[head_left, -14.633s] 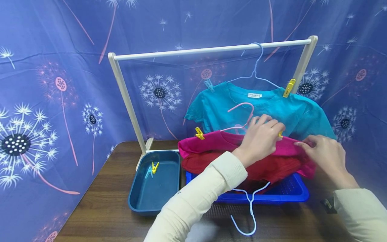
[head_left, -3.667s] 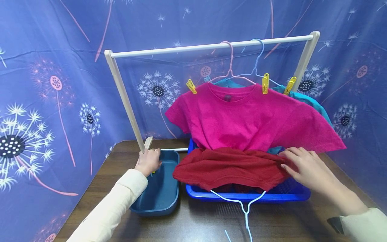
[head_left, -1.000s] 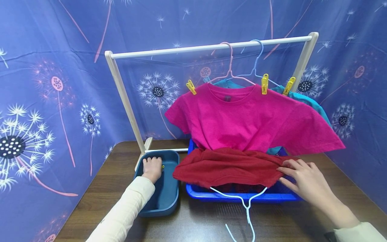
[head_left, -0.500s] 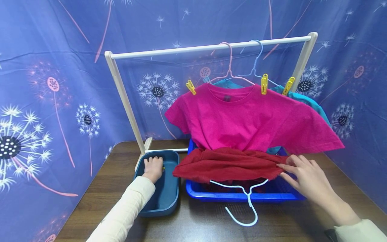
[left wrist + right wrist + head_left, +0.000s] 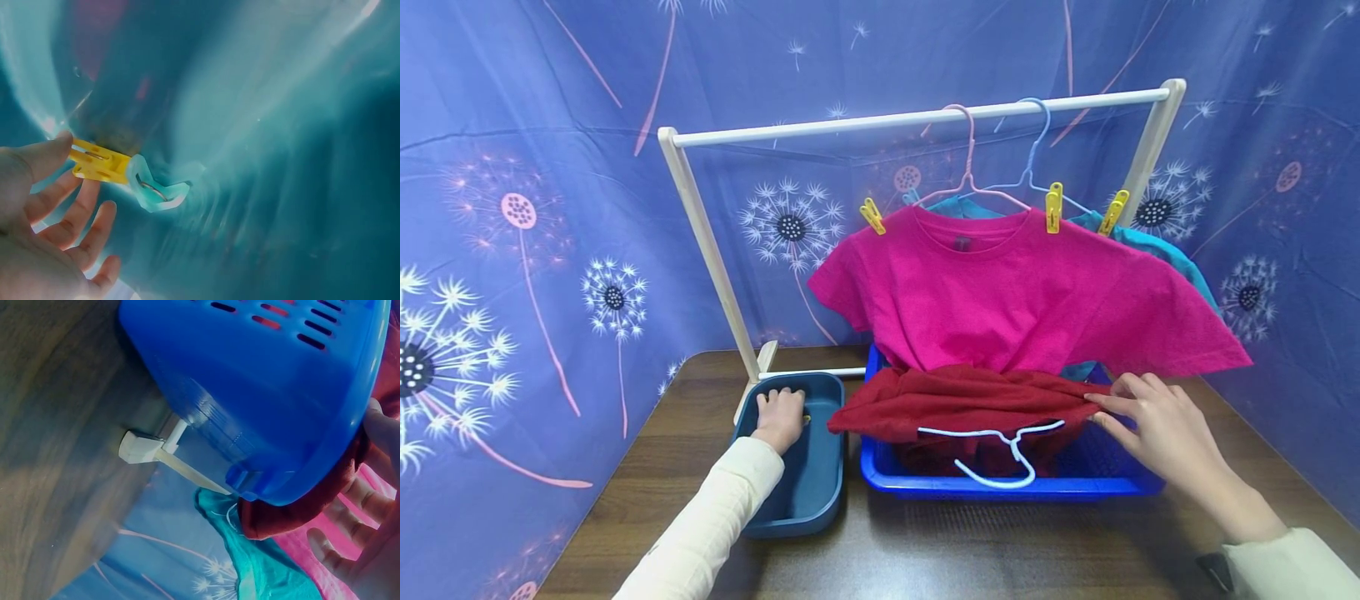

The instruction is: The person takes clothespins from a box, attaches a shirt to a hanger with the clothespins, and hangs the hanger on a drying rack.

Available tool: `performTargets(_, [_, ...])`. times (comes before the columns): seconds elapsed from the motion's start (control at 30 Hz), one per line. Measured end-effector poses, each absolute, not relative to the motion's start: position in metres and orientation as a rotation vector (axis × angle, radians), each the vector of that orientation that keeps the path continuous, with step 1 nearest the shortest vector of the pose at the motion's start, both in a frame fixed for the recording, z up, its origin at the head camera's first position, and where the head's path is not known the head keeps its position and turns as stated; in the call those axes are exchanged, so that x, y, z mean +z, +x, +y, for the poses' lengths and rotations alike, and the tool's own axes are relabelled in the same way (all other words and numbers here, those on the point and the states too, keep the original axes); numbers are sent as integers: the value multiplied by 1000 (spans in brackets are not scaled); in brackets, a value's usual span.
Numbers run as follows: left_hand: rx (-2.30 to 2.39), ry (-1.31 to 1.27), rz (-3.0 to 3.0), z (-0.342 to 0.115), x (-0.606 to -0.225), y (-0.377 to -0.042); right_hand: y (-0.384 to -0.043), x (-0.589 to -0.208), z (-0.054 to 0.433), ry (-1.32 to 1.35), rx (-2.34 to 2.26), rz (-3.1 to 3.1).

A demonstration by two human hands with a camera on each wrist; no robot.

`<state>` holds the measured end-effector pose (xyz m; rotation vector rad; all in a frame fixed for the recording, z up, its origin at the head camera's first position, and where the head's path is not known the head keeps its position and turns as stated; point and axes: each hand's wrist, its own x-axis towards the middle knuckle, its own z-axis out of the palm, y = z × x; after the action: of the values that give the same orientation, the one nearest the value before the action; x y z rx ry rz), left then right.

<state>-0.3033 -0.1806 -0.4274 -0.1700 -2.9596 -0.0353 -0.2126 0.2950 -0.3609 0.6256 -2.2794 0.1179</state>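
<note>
My left hand (image 5: 780, 417) is down inside the teal tray (image 5: 808, 512). In the left wrist view its thumb and a finger pinch the handle end of a yellow clothespin (image 5: 100, 162), and a light-blue clothespin (image 5: 153, 187) lies against the far end of that one. My right hand (image 5: 1161, 429) pinches the right end of a dark red shirt (image 5: 970, 400), thumb below and fingers above. This shirt is bunched over the blue basket (image 5: 1000, 486). A light-blue hanger (image 5: 1003, 435) pokes out of it, its hook lying over the basket's front part.
A wooden rack with a white rod (image 5: 820, 127) stands behind. From it hang a magenta T-shirt (image 5: 970, 292) on a pink hanger (image 5: 972, 158) and a turquoise shirt (image 5: 1172, 254) behind it. Yellow clothespins (image 5: 1054, 208) grip the shoulders. Brown tabletop (image 5: 925, 558) shows in front.
The magenta shirt went from over the basket onto the rod. My left hand moved into the tray. Lately the red shirt's front edge and its hanger's hook have shifted away from me, back over the basket.
</note>
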Motion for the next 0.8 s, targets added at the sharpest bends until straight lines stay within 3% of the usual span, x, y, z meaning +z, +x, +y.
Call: performTargets(0.8, [-121,-185,-2874,-183,-403,-302,-225,-351,286,527,174,-2260])
